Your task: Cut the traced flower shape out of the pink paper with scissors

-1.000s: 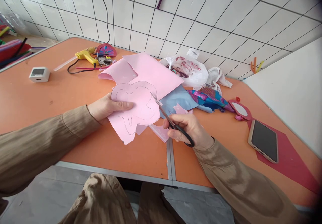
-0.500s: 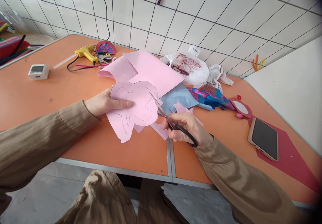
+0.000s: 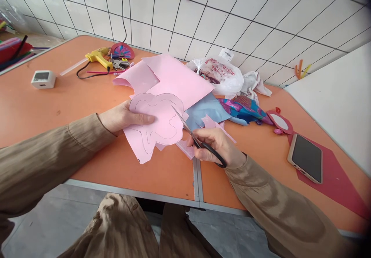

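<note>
My left hand (image 3: 127,118) pinches a pink sheet (image 3: 162,124) by its left edge, thumb on top. Dark wavy lines are drawn on that sheet, and its right side is cut in a rounded outline. My right hand (image 3: 214,146) grips black-handled scissors (image 3: 189,130), whose blades look closed and lie across the sheet's right side, tips pointing up and left. Behind the sheet lie a larger pink sheet (image 3: 179,78) and a light blue sheet (image 3: 207,111). Pink scraps (image 3: 185,149) rest on the orange table (image 3: 130,175) below.
A yellow glue gun (image 3: 100,58), keys (image 3: 119,64) and a small white box (image 3: 43,79) stand at the left. Toward the wall sits a white plastic bag (image 3: 228,76). On the right, a phone (image 3: 305,157) lies over a red sheet (image 3: 342,184), near a red-rimmed oval piece (image 3: 279,122).
The view has shifted slightly. Both hands, the pink sheet and the scissors hold nearly the same positions relative to each other.
</note>
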Available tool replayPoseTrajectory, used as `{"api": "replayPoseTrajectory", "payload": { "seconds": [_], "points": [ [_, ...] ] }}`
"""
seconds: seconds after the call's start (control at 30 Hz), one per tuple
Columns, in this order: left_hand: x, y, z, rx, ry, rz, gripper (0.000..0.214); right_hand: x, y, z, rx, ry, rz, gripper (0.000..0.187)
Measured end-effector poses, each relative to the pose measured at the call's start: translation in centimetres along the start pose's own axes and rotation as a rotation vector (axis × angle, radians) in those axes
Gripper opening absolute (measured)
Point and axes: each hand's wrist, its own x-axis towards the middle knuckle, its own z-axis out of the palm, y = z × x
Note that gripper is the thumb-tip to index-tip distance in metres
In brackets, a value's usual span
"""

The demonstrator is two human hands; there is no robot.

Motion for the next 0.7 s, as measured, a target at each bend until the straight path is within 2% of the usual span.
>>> {"api": "replayPoseTrajectory", "payload": {
  "seconds": [0.47,0.7],
  "points": [
    [0.02,-0.28,-0.25,-0.067,-0.034,-0.023,0.043,-0.03,0.19,0.16,0.005,0.033,0.046,0.051],
    [0.16,-0.14,0.07,-0.075,-0.115,0.026,0.041,0.03,0.1,0.29,0.007,0.042,0.059,0.052]
  ]
}}
